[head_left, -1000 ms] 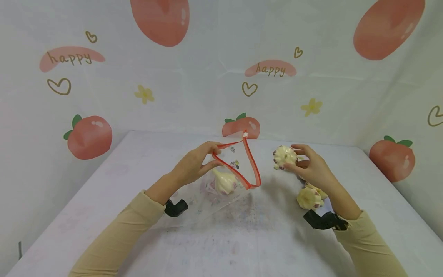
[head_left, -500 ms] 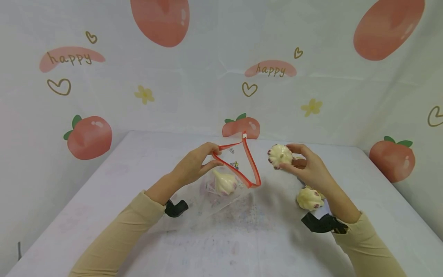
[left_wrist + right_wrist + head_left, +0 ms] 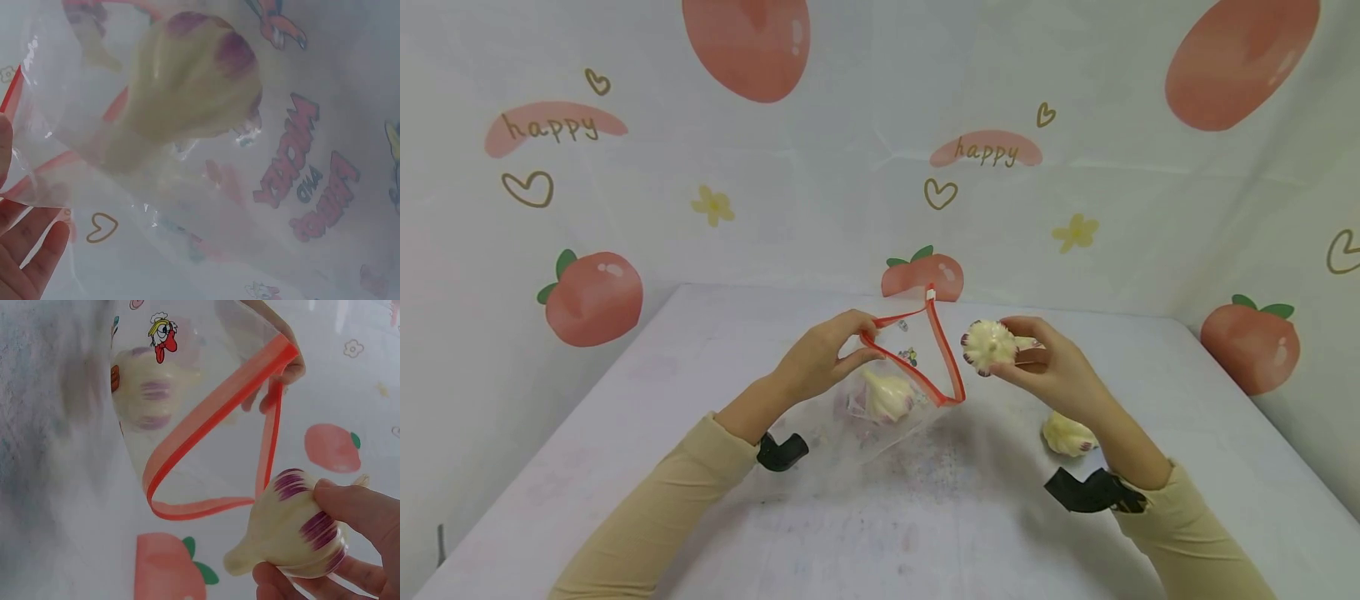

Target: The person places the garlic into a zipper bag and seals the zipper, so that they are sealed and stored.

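My left hand [image 3: 820, 354] pinches the left edge of a clear zip bag [image 3: 955, 375], whose red-banded mouth gapes to the right. Inside lies one garlic bulb [image 3: 889, 398], pale with purple streaks; through the plastic it looms close in the left wrist view. Just right of the mouth, my right hand [image 3: 1052, 362] holds a second garlic bulb [image 3: 987, 345] between thumb and fingers. In the right wrist view this held bulb [image 3: 297, 525] is beside the red rim, outside the bag. Cartoon prints mark the plastic.
Another garlic bulb [image 3: 1067, 435] rests on the table below my right hand, partly hidden by the wrist. The pale table [image 3: 880, 533] meets a white backdrop [image 3: 820, 208] printed with peaches, hearts and flowers. Black straps [image 3: 1086, 490] circle my wrists.
My right hand has carried its garlic bulb left, towards the bag's mouth. The left hand and bag have barely moved.
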Demonstrator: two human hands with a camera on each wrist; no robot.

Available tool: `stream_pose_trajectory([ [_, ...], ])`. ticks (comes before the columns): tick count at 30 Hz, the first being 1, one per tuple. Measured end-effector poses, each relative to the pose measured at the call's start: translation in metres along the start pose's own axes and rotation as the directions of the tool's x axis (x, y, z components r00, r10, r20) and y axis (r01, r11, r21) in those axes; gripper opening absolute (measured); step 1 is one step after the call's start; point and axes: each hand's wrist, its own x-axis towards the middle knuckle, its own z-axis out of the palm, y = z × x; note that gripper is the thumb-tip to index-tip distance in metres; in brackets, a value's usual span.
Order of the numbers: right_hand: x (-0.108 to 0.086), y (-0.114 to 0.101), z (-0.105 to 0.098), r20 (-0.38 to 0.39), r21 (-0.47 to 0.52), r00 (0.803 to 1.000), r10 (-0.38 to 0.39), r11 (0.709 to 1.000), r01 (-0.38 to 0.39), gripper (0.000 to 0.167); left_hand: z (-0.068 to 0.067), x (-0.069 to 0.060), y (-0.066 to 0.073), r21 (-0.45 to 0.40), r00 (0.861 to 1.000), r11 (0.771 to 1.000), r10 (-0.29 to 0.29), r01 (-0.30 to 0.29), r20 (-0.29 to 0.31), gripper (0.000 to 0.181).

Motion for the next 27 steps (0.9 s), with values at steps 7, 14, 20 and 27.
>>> stream_pose_trajectory([
  [7,0.002,-0.001,0.009,0.024,-0.002,0.998,-0.056,0.998,0.056,0.057,-0.002,0.002,0.005,-0.063,0.994,0.992,-0.105,0.106,0.020,0.025],
  [14,0.002,-0.004,0.015,0.038,0.015,0.995,-0.093,0.996,0.092,0.057,-0.005,0.005,0.012,-0.091,0.981,0.977,-0.187,0.191,0.044,0.025],
  [20,0.002,-0.006,0.017,0.033,0.011,0.991,-0.128,0.992,0.127,0.056,-0.004,0.006,0.014,-0.097,0.976,0.971,-0.213,0.217,0.052,0.024],
  [27,0.002,-0.006,0.019,0.036,0.013,0.989,-0.141,0.990,0.140,0.058,-0.004,0.006,0.016,-0.088,0.970,0.967,-0.233,0.238,0.063,0.025],
])
